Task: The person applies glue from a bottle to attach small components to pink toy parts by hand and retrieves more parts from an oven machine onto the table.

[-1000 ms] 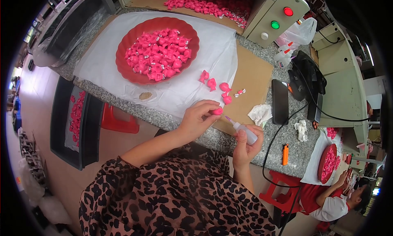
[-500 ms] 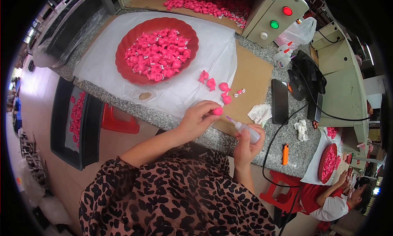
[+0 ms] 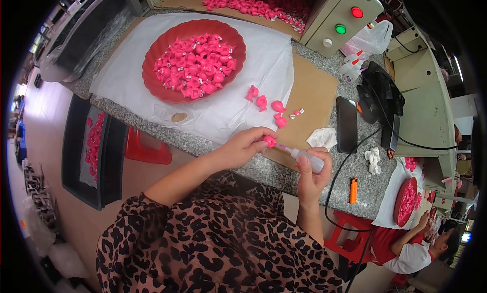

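Between its thumb and fingers, my left hand (image 3: 248,144) pinches a small pink plastic piece (image 3: 269,141) at the near edge of the table. My right hand (image 3: 313,172) grips a translucent squeeze bottle (image 3: 308,159), tilted so its thin purple tip (image 3: 283,147) points at the pink piece, close to it. Whether they touch I cannot tell. Several loose pink pieces (image 3: 277,106) lie just beyond my left hand, with small white-and-pink bits (image 3: 297,113) beside them. A red scalloped bowl (image 3: 152,85) heaped with pink pieces stands on white sheeting (image 3: 119,90) farther left.
On the right lie a crumpled tissue (image 3: 322,138), a black phone (image 3: 347,125), an orange cutter (image 3: 353,191) and a black cable (image 3: 332,189). White bottles (image 3: 350,67) stand behind. A dark bin (image 3: 114,161) is at lower left. Another person (image 3: 413,252) works at far right.
My right hand has turned slightly and shifted a little right, with the bottle still in it. The piece in my left hand has turned and sits slightly lower.
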Tool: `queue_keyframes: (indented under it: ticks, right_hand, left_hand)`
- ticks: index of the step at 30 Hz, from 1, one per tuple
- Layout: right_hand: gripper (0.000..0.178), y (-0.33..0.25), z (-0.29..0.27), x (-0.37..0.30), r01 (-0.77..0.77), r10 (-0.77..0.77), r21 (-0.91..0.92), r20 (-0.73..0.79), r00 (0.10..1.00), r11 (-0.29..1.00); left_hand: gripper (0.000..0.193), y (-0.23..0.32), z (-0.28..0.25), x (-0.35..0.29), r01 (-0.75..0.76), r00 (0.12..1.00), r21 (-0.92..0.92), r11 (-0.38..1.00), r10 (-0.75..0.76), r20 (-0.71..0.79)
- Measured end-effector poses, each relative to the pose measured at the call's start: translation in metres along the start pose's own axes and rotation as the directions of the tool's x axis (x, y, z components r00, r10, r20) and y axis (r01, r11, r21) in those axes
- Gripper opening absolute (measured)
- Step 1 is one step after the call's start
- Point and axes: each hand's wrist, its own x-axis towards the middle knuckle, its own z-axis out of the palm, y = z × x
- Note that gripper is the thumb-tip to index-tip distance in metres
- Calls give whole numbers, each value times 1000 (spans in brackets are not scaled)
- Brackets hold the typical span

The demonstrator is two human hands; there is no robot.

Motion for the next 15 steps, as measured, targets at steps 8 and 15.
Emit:
queue_keyframes:
  ticks: [8,15]
  right_hand:
    - [15,8,-5,0,139,-126,-239,67,990,961]
    - [15,7,-6,-1,154,-142,-273,64,988,950]
  left_hand:
    - [24,0,1,0,10,1000,4,1000,-10,-16]
    - [24,1,3,0,19,999,3,1000,-19,-36]
